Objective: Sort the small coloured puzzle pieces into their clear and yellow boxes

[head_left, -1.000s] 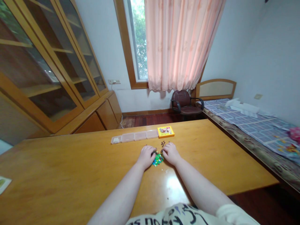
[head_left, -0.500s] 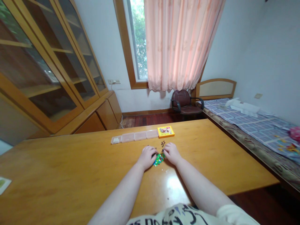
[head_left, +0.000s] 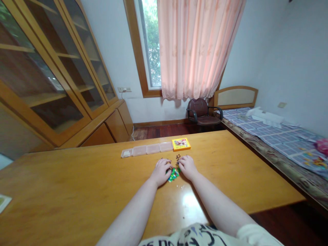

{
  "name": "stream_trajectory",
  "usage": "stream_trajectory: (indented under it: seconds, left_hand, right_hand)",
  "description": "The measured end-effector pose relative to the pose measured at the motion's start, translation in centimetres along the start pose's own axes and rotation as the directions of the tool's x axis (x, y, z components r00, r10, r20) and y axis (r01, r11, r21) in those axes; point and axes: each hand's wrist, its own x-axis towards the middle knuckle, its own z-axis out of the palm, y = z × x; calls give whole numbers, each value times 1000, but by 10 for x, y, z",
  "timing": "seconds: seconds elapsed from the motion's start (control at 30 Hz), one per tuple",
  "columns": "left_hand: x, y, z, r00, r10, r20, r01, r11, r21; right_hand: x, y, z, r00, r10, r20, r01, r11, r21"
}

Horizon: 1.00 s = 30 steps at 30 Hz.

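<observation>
A small pile of tiny coloured pieces [head_left: 174, 175], mostly green with some blue, white and yellow, lies on the wooden table [head_left: 77, 184] between my hands. They look like toy building bricks. At the pile's left edge is my left hand [head_left: 162, 172], palm down, its fingers bent inward over the pieces. My right hand [head_left: 188, 167] sits at the upper right edge, fingers curled and tips down among the pieces. Whatever the fingertips pinch is too small to make out. Just beyond the pile, several brown pieces [head_left: 178, 156] form a separate little group.
Behind the hands, a row of clear plastic trays [head_left: 153, 148] leads to a yellow box [head_left: 181, 144] with a printed lid. A card-like item [head_left: 4, 202] rests at the left table edge. Beyond the table are a chair [head_left: 202, 112], a bed [head_left: 271, 130] and a cabinet [head_left: 84, 119].
Both hands stay at the pile with only small finger movements. The left fingers have shifted slightly upward, and the pile's pieces have moved a little.
</observation>
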Motion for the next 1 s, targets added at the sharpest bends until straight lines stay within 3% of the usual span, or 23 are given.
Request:
stream_trajectory:
  seconds: [0.1,0.33,0.47,0.57,0.83,1.0]
  left_hand:
    - [-1,1,0,999,28,26,-28,1000,4]
    - [1,-7,8,999,-32,15,32,999,37]
    - [1,-7,7,993,-106,-49,108,993,49]
    - [1,-5,5,994,-100,-54,102,994,43]
    - [2,0,1,998,-33,-44,33,999,1]
    - [2,0,1,996,-44,-77,44,999,-2]
  right_hand:
    - [0,0,0,1000,21,-4,-21,1000,-12]
    - [0,0,-2,1000,26,0,-26,999,-18]
    - [-2,-1,-6,997,-76,9,76,996,44]
    - [-2,-3,-6,992,-123,34,120,989,81]
    - [0,0,0,1000,5,18,-5,1000,-17]
    - [-1,0,-1,1000,-28,11,28,1000,13]
